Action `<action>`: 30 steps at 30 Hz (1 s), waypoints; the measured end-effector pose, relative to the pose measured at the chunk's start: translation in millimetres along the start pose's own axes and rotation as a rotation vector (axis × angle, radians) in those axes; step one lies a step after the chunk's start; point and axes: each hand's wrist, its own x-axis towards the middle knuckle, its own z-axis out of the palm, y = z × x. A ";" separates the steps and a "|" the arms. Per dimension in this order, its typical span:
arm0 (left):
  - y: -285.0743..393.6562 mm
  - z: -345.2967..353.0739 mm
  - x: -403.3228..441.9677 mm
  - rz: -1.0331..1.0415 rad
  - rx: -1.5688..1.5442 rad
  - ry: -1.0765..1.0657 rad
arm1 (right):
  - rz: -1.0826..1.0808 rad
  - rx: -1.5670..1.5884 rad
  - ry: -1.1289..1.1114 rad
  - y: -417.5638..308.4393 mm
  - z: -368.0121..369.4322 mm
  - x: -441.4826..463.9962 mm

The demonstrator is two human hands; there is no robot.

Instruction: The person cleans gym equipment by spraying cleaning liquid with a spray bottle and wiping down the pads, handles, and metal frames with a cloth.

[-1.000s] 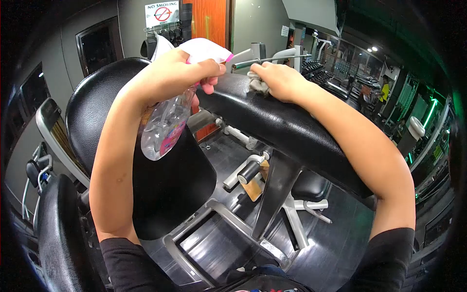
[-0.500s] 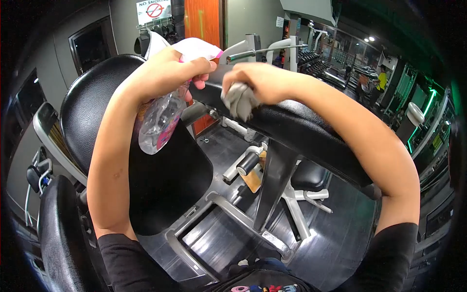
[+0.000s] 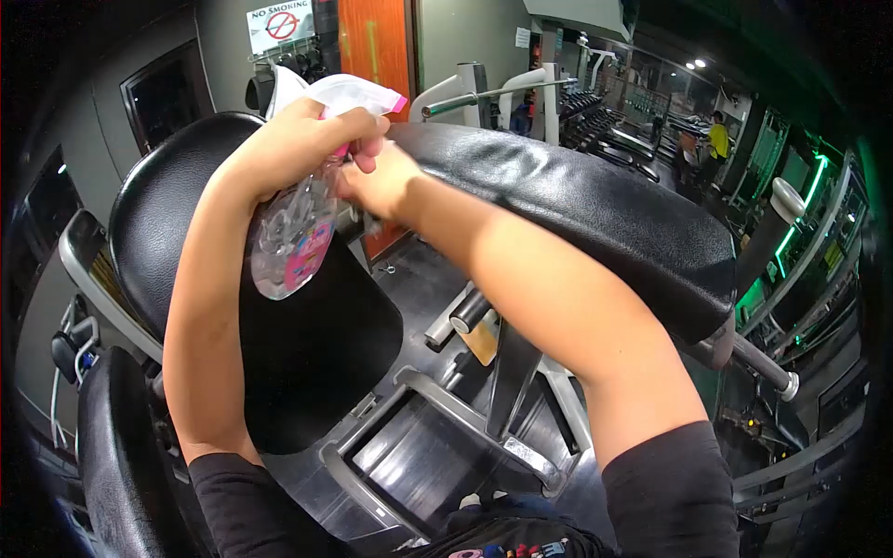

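Note:
My left hand (image 3: 321,139) is wrapped round the neck of a clear spray bottle (image 3: 293,244) with a white and pink head and a pink label. The bottle tilts over the black seat. Just right of the bottle, my right hand (image 3: 381,186) is low beside the near end of the long black pad (image 3: 577,191). Its fingers are blurred and partly behind my left hand and the bottle, and the grey cloth does not show. The pad's top has shiny creases.
A black seat back (image 3: 177,205) stands at the left, with another pad (image 3: 116,446) below it. A grey metal frame (image 3: 446,405) runs along the floor. Dumbbell racks and a person in a yellow top (image 3: 718,139) are in the far background.
My right hand has moved left and down off the pad's top to beside the bottle, and the cloth has gone from sight. My left hand still holds the bottle. The view has shifted slightly.

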 end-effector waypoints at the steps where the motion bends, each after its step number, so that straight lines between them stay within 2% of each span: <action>1: 2.8 2.3 -4.0 0.003 -0.005 -0.007 | -0.054 -0.309 -0.092 -10.6 5.9 -12.6; 5: 6.2 7.7 -6.8 -0.079 -0.068 -0.060 | -0.225 -0.576 -0.121 -22.1 -26.6 -69.8; 7: -1.0 14.7 -3.2 -0.036 -0.066 -0.060 | -0.200 -0.568 -0.231 -30.0 -67.0 -111.0; 8: -2.6 16.5 -1.3 -0.035 -0.070 -0.065 | -0.207 -0.527 -0.157 -23.8 -74.9 -133.0; 9: -4.0 17.9 1.1 -0.024 -0.019 -0.107 | -0.176 -0.500 -0.155 -21.2 -89.8 -159.0; 10: -5.1 19.8 2.2 -0.012 0.031 -0.148 | -0.175 -0.380 0.005 -17.6 -104.8 -186.1; 13: 6.2 26.1 -8.6 0.036 -0.037 -0.178 | -0.083 -0.326 0.133 -18.7 -146.8 -253.9; 16: 23.0 37.9 -22.2 0.136 -0.098 -0.266 | 0.051 -0.360 0.043 -30.1 -196.7 -296.9; 21: 24.8 64.5 -24.6 0.285 -0.259 -0.391 | 0.198 -0.326 0.052 -32.1 -228.6 -322.5; 23: 27.7 69.4 -26.8 0.366 -0.195 -0.431 | 0.211 -0.317 0.074 -30.6 -227.4 -327.3; 25: 34.4 77.4 -32.5 0.239 -0.239 -0.419 | 0.202 -0.296 0.145 -27.9 -220.6 -332.1; 29: 35.2 85.1 -34.5 0.285 -0.320 -0.437 | 0.231 -0.270 0.203 -27.8 -223.7 -328.4; 30: 34.1 85.4 -34.2 0.367 -0.280 -0.461 | 0.233 -0.279 0.204 -28.6 -225.3 -329.0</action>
